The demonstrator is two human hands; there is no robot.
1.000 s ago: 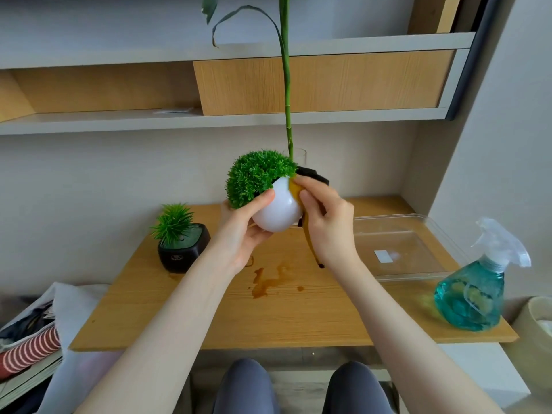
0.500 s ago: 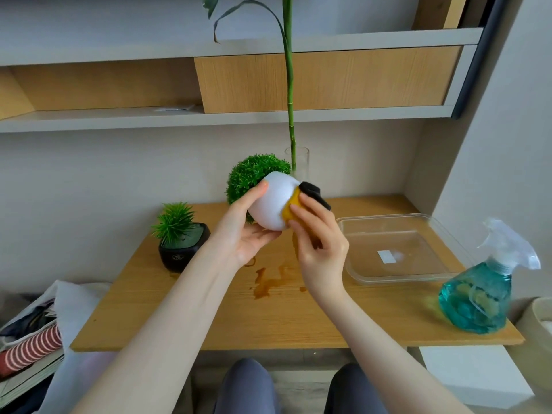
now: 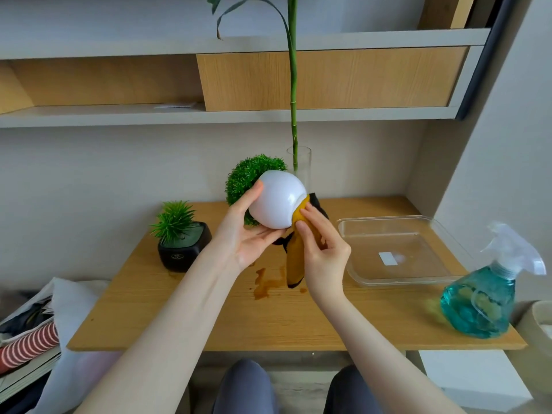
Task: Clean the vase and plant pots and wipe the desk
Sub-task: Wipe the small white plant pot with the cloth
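My left hand grips a round white pot lifted above the desk and tipped away from me, its green ball plant pointing toward the wall. My right hand pinches a yellow and black cloth against the pot's right underside; the cloth hangs down below my fingers. A black pot with a spiky green plant stands at the desk's left. A clear glass vase with a tall green stalk stands behind the white pot. A brown spill marks the wooden desk.
A clear plastic tray lies at the right of the desk. A teal spray bottle stands at the front right corner. Shelves run above along the wall. Striped fabric and bags lie at the left below the desk.
The white pot has been tipped further away from me, so its base now faces me. My right hand with the cloth has moved from the pot's side down to its lower right.
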